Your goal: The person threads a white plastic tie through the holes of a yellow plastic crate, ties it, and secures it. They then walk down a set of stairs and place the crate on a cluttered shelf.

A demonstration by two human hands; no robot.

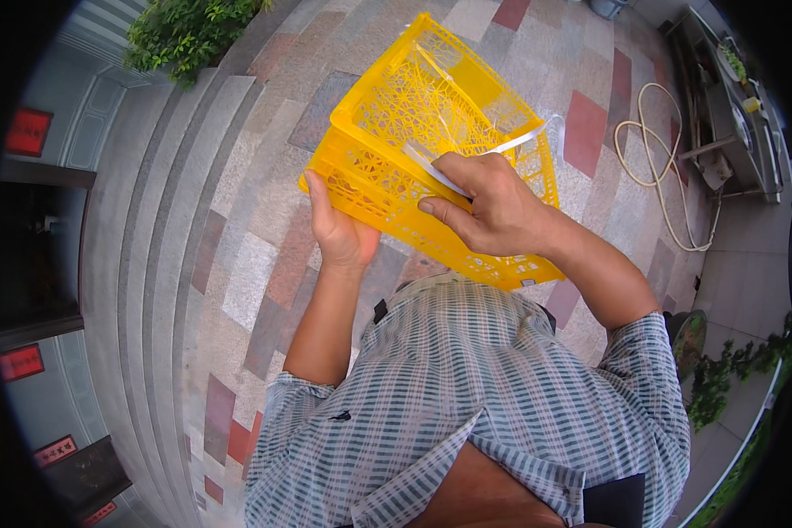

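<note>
A yellow plastic crate [365, 163] with openwork sides hangs tilted in front of my body, its open top facing up and away. My left hand [341, 233] supports its near left corner from below, the fingers partly hidden against the underside. My right hand [506, 207] is closed at the near rim, thumb and forefinger pinched over a white strap [526, 137]. The strap runs across the crate's open top and loops out past its right side. Something small and dark shows between the fingers; I cannot make out what it is.
Stone steps [163, 202] rise along the left, beside a dark doorway [40, 251]. A leafy bush [189, 35] grows at the far left. A pale hose [647, 132] lies coiled on the paved floor [273, 229] at right, near a cluttered bench [722, 106].
</note>
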